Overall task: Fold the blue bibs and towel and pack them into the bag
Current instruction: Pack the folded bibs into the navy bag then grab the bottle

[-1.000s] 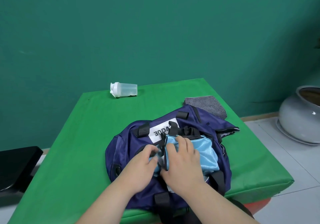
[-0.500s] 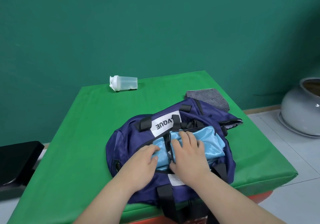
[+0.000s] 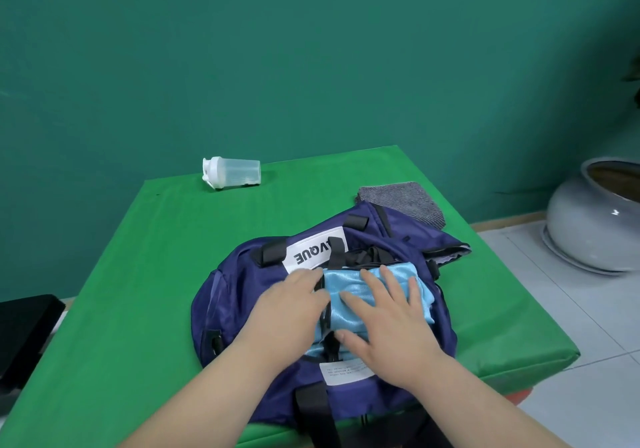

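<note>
The folded blue bibs were found in the open mouth of the bag, pressed down by the right hand with fingers spread flat, while the left hand was laid flat at the left of that mouth. The cloth was judged light, soft and slippery, best taken by its folded edges. The grey towel was seen just behind the bag.
</note>
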Demonstrator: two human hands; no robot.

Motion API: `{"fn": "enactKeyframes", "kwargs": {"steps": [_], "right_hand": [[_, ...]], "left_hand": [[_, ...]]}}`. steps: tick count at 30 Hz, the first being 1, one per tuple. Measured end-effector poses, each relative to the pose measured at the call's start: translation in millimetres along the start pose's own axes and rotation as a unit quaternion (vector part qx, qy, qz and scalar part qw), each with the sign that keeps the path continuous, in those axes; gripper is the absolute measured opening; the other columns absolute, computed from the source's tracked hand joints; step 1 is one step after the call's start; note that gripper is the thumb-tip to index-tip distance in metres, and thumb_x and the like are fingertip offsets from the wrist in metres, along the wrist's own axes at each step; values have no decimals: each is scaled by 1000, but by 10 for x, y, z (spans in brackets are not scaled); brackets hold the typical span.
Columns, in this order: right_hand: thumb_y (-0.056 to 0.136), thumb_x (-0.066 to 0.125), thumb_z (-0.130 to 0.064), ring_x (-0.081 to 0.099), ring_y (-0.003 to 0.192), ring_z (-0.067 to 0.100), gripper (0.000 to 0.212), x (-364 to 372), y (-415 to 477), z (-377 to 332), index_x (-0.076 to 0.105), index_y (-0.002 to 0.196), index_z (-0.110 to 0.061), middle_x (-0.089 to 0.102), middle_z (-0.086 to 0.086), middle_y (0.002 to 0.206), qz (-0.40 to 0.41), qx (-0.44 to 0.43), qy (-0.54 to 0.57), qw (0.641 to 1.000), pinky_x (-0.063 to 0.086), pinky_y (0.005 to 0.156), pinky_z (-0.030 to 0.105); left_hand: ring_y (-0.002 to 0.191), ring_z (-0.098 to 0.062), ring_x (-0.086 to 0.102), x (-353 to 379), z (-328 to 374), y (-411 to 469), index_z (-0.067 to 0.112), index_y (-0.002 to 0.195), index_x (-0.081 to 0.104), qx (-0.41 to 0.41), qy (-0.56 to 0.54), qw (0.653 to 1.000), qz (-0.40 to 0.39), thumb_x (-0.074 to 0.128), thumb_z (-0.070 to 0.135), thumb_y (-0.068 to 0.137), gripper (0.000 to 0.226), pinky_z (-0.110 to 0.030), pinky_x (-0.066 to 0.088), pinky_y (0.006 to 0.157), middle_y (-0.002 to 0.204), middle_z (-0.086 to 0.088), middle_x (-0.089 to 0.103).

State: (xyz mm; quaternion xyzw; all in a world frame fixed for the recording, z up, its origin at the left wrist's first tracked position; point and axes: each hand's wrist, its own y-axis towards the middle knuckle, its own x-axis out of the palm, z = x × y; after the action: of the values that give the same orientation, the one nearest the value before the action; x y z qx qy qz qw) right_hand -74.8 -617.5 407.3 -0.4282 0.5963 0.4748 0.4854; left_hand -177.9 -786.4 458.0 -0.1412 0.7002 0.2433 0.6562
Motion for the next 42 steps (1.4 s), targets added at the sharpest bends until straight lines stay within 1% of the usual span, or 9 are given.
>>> {"fn": "enactKeyframes", "kwargs": {"steps": [4,8,17,20,27,31,34,37,42], "right_hand": [[84,34,-78,26,148,40,66,-21,18,27,47,137,-41,38,8,157,-22,-17,20,999,1,111,64],[79,40,-80,36,143,42,66,-7,56,8,48,133,-42,46,8,151,-45,-26,10,999,7,107,66],[77,37,-78,1,153,38,76,-25,79,50,31,144,-44,17,6,166,-49,-38,32,998,-11,111,64],[77,36,-77,-6,153,35,78,-31,79,69,26,147,-45,10,4,167,-57,-35,44,997,-16,111,62],[78,37,-75,-18,151,32,79,-91,81,55,17,149,-47,-3,1,167,-99,-30,39,994,-19,112,62],[79,40,-75,-23,150,29,80,-123,99,38,16,150,-47,-4,1,167,-114,-28,40,992,-18,113,62],[82,43,-72,-17,152,31,79,-190,155,22,14,151,-45,-5,1,167,-141,-27,26,989,-15,115,64],[81,43,-73,-10,152,31,80,-194,209,9,16,150,-44,1,2,166,-142,-31,17,989,-10,116,65],[80,42,-75,-1,152,30,83,-207,282,39,14,152,-43,8,4,165,-147,-44,6,988,-9,117,64]], "left_hand": [[89,-26,53,-48,-99,257,25,94,64,-36,110,993,0,72,11,64,34,-39,43,67,96,2,61],[107,-25,49,-56,-168,442,27,125,55,-76,142,986,-51,60,19,90,36,-38,39,82,114,0,53],[108,-27,51,-133,-276,564,20,117,55,-169,123,969,-132,61,27,93,26,-37,40,79,116,-5,55],[106,-26,51,-202,-305,532,19,111,54,-170,107,966,-164,56,17,90,21,-36,40,77,114,-5,58],[86,-23,44,-376,-294,476,20,86,45,-160,88,965,-189,45,4,84,16,-34,41,69,88,-1,49],[92,-23,47,-411,-304,450,17,98,54,-163,55,977,-128,45,15,93,10,-33,42,78,103,-6,59],[95,-23,50,-595,-287,417,16,110,65,-189,-38,981,4,44,18,96,25,-36,45,86,103,-4,58],[92,-18,53,-850,-218,313,21,107,69,-233,-166,949,134,46,17,96,26,-32,43,81,103,1,56],[93,-18,55,-803,-186,126,26,110,65,-209,-161,957,120,47,19,98,23,-33,44,81,104,5,54]]}}
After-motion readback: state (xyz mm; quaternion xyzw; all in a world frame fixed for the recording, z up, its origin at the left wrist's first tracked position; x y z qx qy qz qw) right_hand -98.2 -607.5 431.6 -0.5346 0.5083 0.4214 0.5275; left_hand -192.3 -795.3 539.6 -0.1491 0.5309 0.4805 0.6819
